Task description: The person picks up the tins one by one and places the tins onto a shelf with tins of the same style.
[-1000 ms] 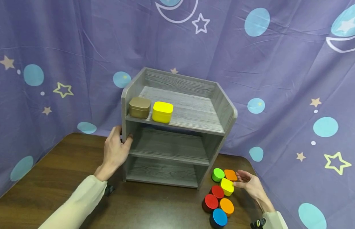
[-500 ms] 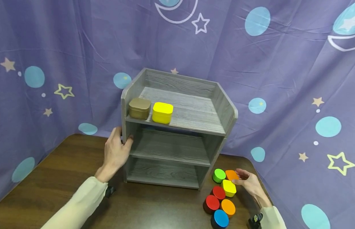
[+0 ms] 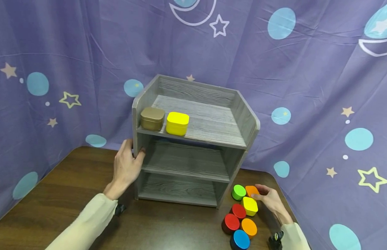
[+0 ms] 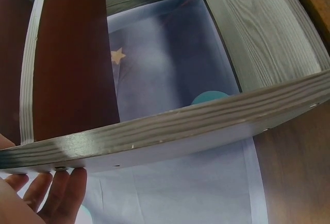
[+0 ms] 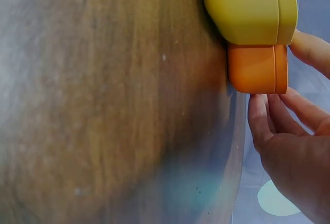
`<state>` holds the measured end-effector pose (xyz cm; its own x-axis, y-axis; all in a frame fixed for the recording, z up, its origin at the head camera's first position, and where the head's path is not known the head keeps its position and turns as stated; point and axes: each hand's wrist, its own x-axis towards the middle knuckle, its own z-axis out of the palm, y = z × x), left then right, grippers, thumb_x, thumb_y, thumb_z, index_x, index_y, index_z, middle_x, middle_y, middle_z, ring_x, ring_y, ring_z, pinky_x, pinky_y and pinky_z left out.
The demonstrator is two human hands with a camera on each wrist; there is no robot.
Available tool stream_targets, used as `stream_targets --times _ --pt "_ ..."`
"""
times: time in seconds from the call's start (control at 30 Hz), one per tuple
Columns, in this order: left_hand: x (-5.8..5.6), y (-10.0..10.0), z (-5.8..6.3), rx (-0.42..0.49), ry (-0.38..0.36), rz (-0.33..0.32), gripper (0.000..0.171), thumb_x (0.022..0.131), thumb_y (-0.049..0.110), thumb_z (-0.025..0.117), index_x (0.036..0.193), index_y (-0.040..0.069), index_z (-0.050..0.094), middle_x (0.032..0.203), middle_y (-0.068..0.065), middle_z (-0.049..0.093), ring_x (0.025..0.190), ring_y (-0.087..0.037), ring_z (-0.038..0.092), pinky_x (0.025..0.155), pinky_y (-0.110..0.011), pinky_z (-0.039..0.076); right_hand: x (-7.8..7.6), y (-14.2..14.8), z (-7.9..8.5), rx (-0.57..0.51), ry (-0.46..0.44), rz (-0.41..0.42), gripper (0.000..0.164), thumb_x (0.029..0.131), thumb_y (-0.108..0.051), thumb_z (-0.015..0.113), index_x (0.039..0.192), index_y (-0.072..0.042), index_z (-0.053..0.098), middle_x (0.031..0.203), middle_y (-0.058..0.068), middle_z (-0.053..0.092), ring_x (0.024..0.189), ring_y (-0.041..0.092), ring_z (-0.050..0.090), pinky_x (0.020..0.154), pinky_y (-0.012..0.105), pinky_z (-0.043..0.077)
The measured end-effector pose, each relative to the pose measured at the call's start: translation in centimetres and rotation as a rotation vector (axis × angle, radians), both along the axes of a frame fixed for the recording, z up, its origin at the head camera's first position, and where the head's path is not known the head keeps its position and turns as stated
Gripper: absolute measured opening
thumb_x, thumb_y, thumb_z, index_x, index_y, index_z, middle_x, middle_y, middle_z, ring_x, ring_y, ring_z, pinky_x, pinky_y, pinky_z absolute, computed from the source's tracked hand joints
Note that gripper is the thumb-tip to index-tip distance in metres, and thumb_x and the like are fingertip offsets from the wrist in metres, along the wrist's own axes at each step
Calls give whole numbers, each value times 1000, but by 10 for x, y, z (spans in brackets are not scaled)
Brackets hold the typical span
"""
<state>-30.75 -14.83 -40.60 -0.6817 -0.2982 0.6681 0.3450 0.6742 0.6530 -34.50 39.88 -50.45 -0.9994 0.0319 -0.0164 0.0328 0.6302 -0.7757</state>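
Observation:
My left hand [image 3: 126, 165] grips the left side panel of a grey wooden shelf [image 3: 193, 137], thumb on the inner face. In the left wrist view its fingertips [image 4: 75, 188] press the panel's outer face. My right hand [image 3: 272, 200] pinches a rounded-square orange tin [image 3: 251, 191] on the table, its thumb at the near edge and fingers at the far side. In the right wrist view fingertips [image 5: 257, 105] touch this tin's side. A yellow tin [image 3: 250, 206] sits right before it, and a round green tin [image 3: 238, 192] stands at its left.
On the shelf's top board stand a gold tin [image 3: 152, 118] and a yellow tin [image 3: 177, 124]. Nearer on the brown table [image 3: 168, 227] are two red tins [image 3: 230, 223], a round orange tin [image 3: 249, 227] and a blue tin [image 3: 240, 240]. A purple curtain [image 3: 112, 69] hangs behind.
My right hand has moved slightly left, from beside the yellow and orange tins onto the orange one, and its thumb and fingers have closed in on it. The left hand keeps its grip.

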Motion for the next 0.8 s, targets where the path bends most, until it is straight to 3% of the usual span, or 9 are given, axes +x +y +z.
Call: stream_targets --times 0.1,0.33,0.6,0.8 --pt "0 0 0 -2 4 2 22 96 14 68 108 -2 61 99 -20 62 86 -47 63 75 -62 46 -1 -1 0 9 6 1 64 96 -18 83 148 10 59 143 31 66 125 38 67 103 36 56" --pt "0 0 -1 3 -20 -2 22 97 15 68 109 -1 61 100 -19 62 86 -46 64 74 -61 47 -1 0 -4 7 -13 9 69 95 -22 83 152 6 56 150 30 63 132 40 64 112 47 54" --pt "1 0 -1 3 -13 3 22 97 15 68 109 -2 61 100 -20 62 85 -47 64 74 -62 46 -3 -2 -8 -11 -17 11 72 96 -25 84 154 5 55 153 30 62 133 39 64 106 36 55" --pt "0 0 0 -1 -10 7 24 96 14 68 111 -3 62 100 -20 62 88 -48 64 75 -63 47 -4 -5 -8 -5 -10 -32 74 98 -29 82 155 6 52 153 31 60 133 42 62 118 55 50"
